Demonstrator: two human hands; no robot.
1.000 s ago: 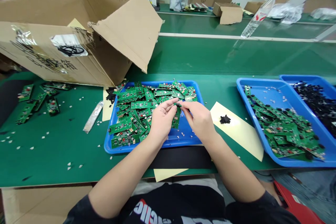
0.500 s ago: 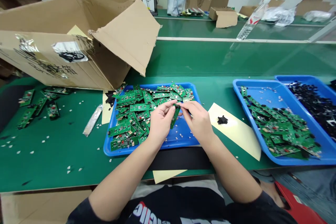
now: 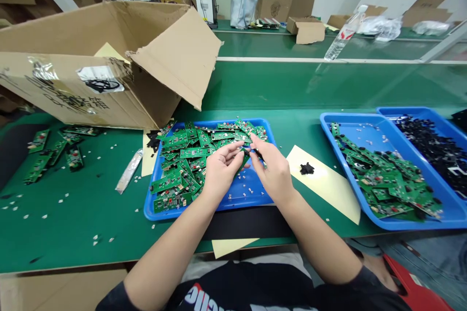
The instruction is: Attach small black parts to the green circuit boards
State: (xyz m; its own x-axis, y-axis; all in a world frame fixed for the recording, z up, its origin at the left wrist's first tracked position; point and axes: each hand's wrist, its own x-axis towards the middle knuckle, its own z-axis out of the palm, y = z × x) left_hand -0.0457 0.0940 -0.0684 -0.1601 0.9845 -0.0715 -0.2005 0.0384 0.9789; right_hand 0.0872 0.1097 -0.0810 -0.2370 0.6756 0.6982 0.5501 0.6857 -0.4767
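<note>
My left hand (image 3: 222, 167) is closed around a green circuit board (image 3: 244, 159), mostly hidden by the fingers, above the right part of a blue tray (image 3: 255, 198). My right hand (image 3: 274, 167) pinches a small black piece (image 3: 257, 154) just beside the board's upper end. Whether the piece touches the board I cannot tell. Under and to the left of my hands, many green circuit boards (image 3: 193, 151) lie heaped in the tray. Tiny white bits are scattered on its bare right side.
To the right, a blue tray (image 3: 326, 124) holds more boards, with another tray of black parts (image 3: 430, 148) behind it. Yellow paper (image 3: 332, 189) bears a black pile (image 3: 307, 168). A large cardboard box (image 3: 138, 107) stands back left; a water bottle (image 3: 345, 34) stands tilted behind.
My right hand has drawn slightly away from the board's end, and a black piece now shows between its fingers. The board has turned, showing less of its face. The view has shifted slightly.
</note>
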